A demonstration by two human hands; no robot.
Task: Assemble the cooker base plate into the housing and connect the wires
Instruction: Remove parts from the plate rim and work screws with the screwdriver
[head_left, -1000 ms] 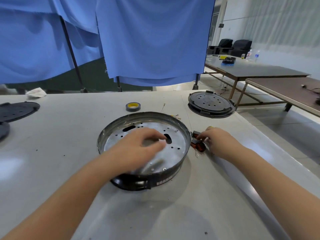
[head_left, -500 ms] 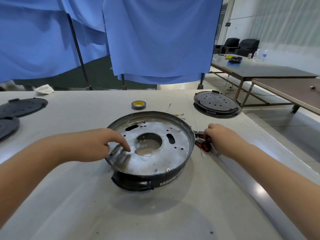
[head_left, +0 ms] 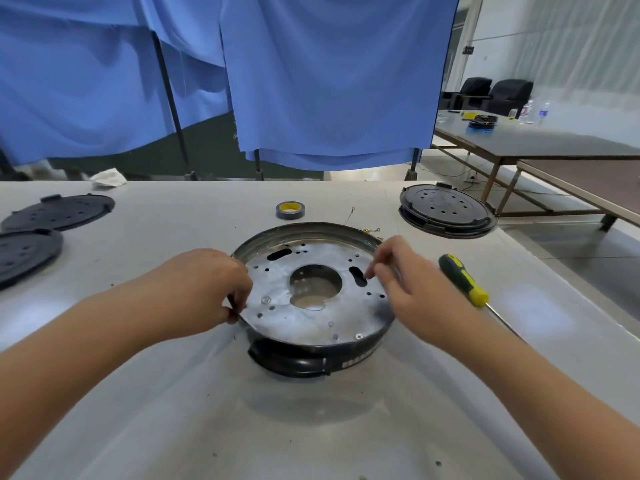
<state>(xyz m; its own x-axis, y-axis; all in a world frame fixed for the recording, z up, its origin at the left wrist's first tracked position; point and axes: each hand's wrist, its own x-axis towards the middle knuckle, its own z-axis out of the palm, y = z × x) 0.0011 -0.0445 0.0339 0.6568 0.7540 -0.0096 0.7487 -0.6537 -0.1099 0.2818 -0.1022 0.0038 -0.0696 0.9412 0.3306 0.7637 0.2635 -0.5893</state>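
Left hand [head_left: 211, 289] pinches housing [head_left: 311, 355] rim, frame centre; right hand [head_left: 412, 285], fingers curled, empty, over base plate [head_left: 311, 317]; screwdriver [head_left: 462, 279] right.

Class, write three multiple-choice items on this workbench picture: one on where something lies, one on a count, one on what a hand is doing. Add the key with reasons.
1. Where does the screwdriver lie?
A. On the table, right of the housing
B. Inside the housing
C. Beside the tape roll

2. How many dark round lids lie at the table's left edge?
A. One
B. Two
C. Four

3. What is the left hand doing?
A. Lying flat on the table
B. Holding the screwdriver
C. Gripping the left rim of the base plate

Key: 1 A, it lies on the table beyond the right hand. 2 B, two lids show. 3 C, its fingers curl at the rim.
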